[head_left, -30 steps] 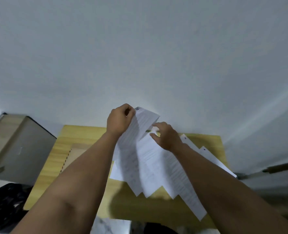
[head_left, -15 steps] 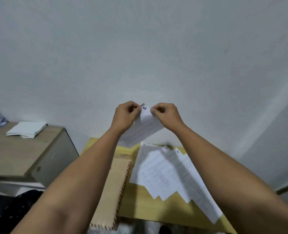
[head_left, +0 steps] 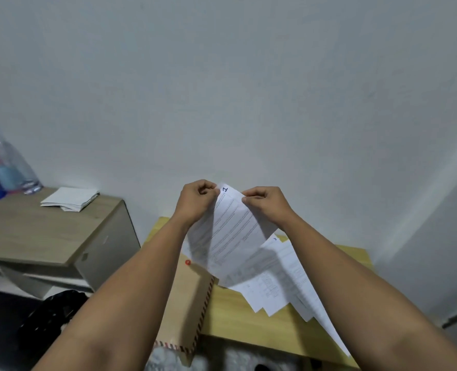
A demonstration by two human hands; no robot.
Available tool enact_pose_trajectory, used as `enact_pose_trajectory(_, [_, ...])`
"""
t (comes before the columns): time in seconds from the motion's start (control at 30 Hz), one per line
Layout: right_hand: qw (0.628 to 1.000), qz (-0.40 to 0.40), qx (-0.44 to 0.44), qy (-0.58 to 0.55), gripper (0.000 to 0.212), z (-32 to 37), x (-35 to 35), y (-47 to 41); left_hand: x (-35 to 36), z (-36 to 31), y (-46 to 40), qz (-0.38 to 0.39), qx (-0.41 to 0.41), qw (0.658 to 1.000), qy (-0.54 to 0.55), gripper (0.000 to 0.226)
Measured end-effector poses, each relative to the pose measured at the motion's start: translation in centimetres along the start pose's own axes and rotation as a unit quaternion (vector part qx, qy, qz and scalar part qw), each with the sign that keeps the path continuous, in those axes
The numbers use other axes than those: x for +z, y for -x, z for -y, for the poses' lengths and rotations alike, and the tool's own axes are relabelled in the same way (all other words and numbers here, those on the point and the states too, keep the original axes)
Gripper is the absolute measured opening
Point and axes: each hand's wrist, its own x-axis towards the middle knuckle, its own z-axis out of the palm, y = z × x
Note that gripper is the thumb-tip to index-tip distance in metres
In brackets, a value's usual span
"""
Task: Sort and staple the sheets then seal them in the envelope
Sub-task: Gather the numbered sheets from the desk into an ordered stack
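Observation:
A printed sheet marked "1" [head_left: 232, 231] hangs above the yellow table [head_left: 248, 314], with at least one more sheet behind it. My left hand [head_left: 195, 199] pinches its top left corner and my right hand [head_left: 265, 202] pinches its top right edge. Below it, several white printed sheets [head_left: 281, 287] lie fanned out on the table, one marked "3". A brown envelope [head_left: 184, 303] with a striped border and a red button clasp lies on the table's left side, partly under my left forearm.
A grey-wood cabinet [head_left: 48, 234] stands to the left with folded white paper [head_left: 69, 199] and a clear plastic bottle [head_left: 2, 167] on top. A dark bag [head_left: 50, 314] sits on the floor below it. A white wall is close behind the table.
Both hands have lifted the held sheets off the fanned pile and now pinch their top corners. The view has swung left, showing the cabinet and envelope.

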Motion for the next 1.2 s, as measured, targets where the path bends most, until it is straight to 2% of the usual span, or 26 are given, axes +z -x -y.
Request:
enact_pose_trajectory(0.1, [0.998,-0.037,0.018,-0.036,0.019,-0.6,-0.1,-0.1,-0.1,1.0,0.0,0.015,-0.011,1.000,-0.013,0.006])
enact_pose_trajectory(0.23, [0.998,-0.027,0.039,-0.043,0.028,-2.2,-0.3,-0.4,0.6,2.8,-0.6,0.042,-0.002,0.999,-0.025,0.025])
enact_pose_trajectory(0.33, [0.995,-0.032,0.072,-0.065,0.027,-4.1,0.1,-0.7,1.8,4.6,-1.4,0.054,0.007,0.997,-0.060,0.031])
enact_pose_trajectory(0.5, [0.987,-0.012,0.146,-0.065,0.022,-10.3,1.1,-3.3,3.4,9.6,-2.9,0.080,-0.040,0.993,-0.071,0.030])
enact_pose_trajectory(0.67, [0.974,-0.009,0.219,0.052,0.023,-17.4,0.9,-8.2,4.3,15.3,-4.8,0.090,-0.124,0.985,-0.079,0.030])
enact_pose_trajectory(0.77, [0.964,0.011,0.213,0.159,0.026,-21.6,1.1,-11.9,4.6,19.1,-6.6,0.089,-0.177,0.978,-0.070,0.029])
enact_pose_trajectory(0.9, [0.933,0.088,0.165,0.307,0.038,-25.8,2.5,-16.5,4.7,23.5,-8.9,0.077,-0.228,0.969,-0.054,0.026])
enact_pose_trajectory(1.0, [0.895,0.173,0.134,0.388,0.044,-28.9,3.9,-19.9,4.7,25.4,-10.0,0.083,-0.238,0.967,-0.029,0.027])
enact_pose_trajectory(1.1, [0.837,0.249,0.062,0.482,0.053,-30.4,5.4,-22.5,4.9,27.0,-10.9,0.097,-0.236,0.967,-0.015,0.033])
enact_pose_trajectory(1.2, [0.797,0.287,0.038,0.530,0.059,-30.8,6.5,-24.9,5.2,28.2,-11.7,0.097,-0.235,0.967,-0.006,0.035])
